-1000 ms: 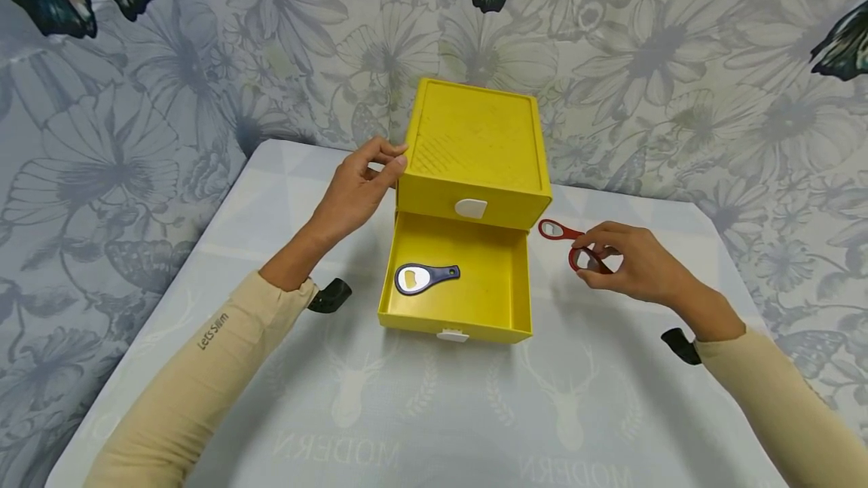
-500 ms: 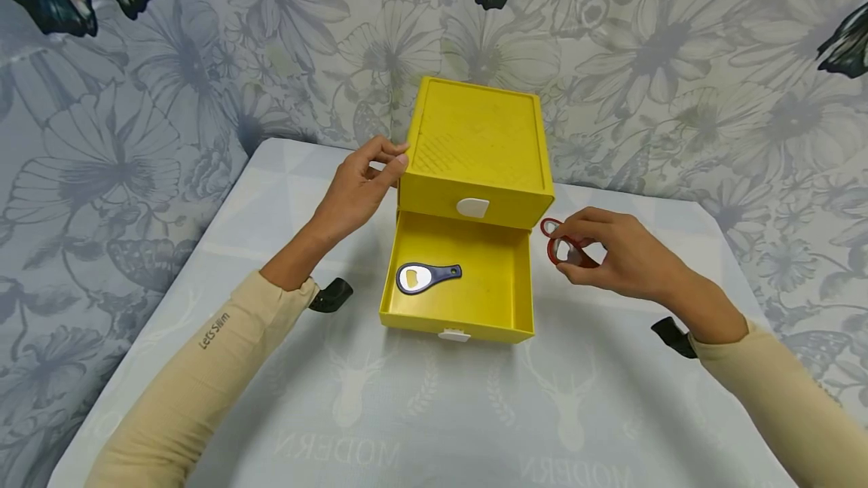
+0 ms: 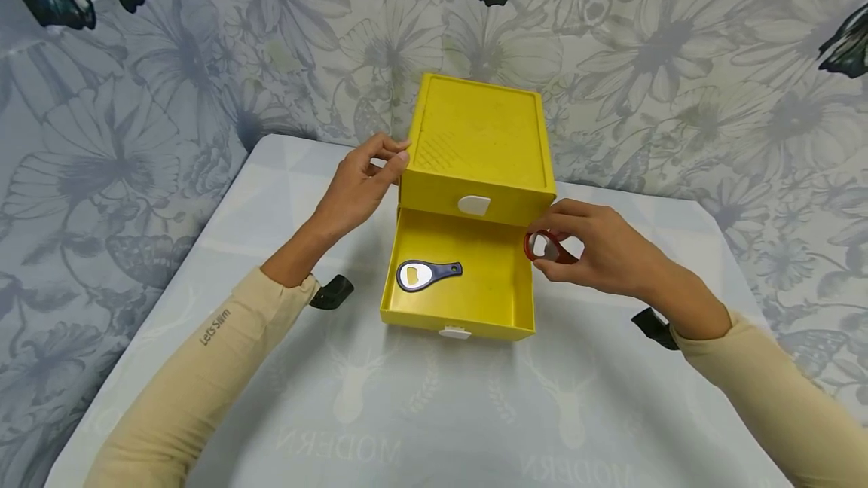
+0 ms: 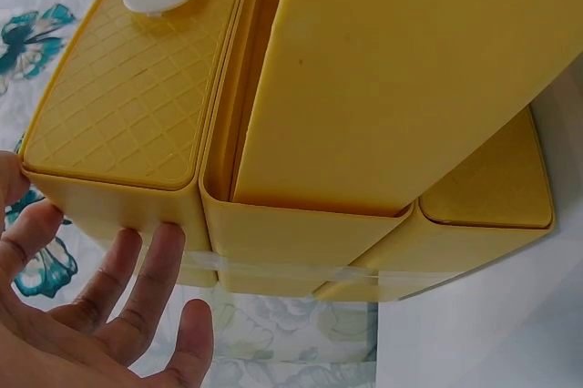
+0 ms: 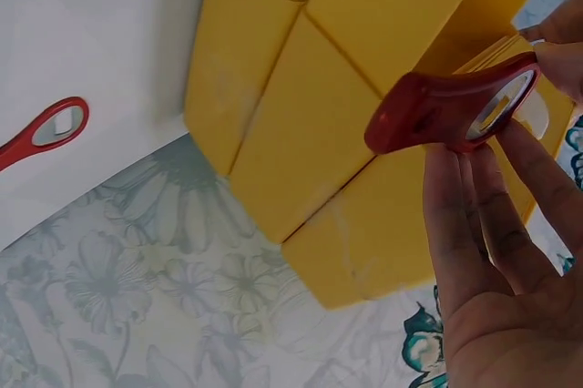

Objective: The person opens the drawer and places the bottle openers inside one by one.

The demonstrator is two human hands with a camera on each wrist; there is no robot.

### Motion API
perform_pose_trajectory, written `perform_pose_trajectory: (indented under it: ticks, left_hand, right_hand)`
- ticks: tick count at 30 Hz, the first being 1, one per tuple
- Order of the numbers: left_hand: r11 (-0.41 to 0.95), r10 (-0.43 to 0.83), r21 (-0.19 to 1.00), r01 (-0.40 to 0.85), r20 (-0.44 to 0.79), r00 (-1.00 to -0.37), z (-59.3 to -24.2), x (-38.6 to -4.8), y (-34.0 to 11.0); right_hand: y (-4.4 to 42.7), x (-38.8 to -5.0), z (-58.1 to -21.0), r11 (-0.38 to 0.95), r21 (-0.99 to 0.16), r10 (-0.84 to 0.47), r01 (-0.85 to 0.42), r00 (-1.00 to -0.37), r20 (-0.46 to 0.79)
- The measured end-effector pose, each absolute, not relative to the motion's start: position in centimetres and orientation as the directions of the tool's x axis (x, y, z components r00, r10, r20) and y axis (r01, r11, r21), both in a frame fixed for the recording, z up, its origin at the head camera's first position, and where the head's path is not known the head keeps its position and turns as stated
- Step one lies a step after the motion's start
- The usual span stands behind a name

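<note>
In the head view a yellow drawer unit (image 3: pixel 481 126) stands on the table, its lower drawer (image 3: pixel 488 315) pulled out. A dark blue bottle opener (image 3: pixel 429 275) lies in that drawer, toward the left. My left hand (image 3: pixel 359 187) rests against the unit's upper left side; in the left wrist view its fingers (image 4: pixel 155 270) are extended along the side wall. My right hand (image 3: pixel 603 251) pinches a red bottle opener (image 3: pixel 542 247) at the drawer's right wall. Another red bottle opener (image 5: pixel 64 124) lies on the table in the right wrist view; the hand hides it in the head view.
The upper drawer, with a white handle (image 3: pixel 473 205), is closed. A white table (image 3: pixel 305 398) with printed lettering surrounds the unit. Behind it hangs a flower-patterned backdrop (image 3: pixel 651 59). Black wrist mounts (image 3: pixel 331 292) show at both cuffs.
My right hand has carried the red bottle opener leftward to the open drawer's right edge, passing in front of the one lying on the table. The left hand has stayed against the unit.
</note>
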State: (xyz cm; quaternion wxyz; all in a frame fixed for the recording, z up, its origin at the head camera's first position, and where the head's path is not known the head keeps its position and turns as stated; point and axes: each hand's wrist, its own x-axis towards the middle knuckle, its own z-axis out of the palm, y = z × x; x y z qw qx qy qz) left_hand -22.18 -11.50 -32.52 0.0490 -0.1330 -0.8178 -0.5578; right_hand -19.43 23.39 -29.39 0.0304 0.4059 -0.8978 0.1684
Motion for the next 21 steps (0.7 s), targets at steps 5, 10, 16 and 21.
perform_pose_trajectory:
  ticks: [5, 10, 16, 21]
  left_hand:
    - [0.335, 0.172, 0.902, 0.273, 0.227, -0.959, -32.4, -22.3, -11.3]
    - [0.340, 0.173, 0.900, 0.272, 0.224, -0.959, -32.4, -22.3, -11.2]
    - [0.351, 0.176, 0.895, 0.275, 0.225, -0.958, -32.3, -22.2, -11.3]
    - [0.351, 0.166, 0.897, 0.271, 0.225, -0.960, -32.4, -22.1, -11.4]
  right_hand:
    - [22.3, -19.3, -29.2, 0.591, -0.278, -0.735, -0.757, -0.648, 0.202]
    - [21.1, -18.9, -29.1, 0.572, -0.270, -0.754, -0.774, -0.627, 0.197]
    - [19.5, -18.5, -29.3, 0.552, -0.267, -0.768, -0.790, -0.606, 0.206]
    - [18.3, -18.6, -29.7, 0.524, -0.270, -0.786, -0.808, -0.581, 0.211]
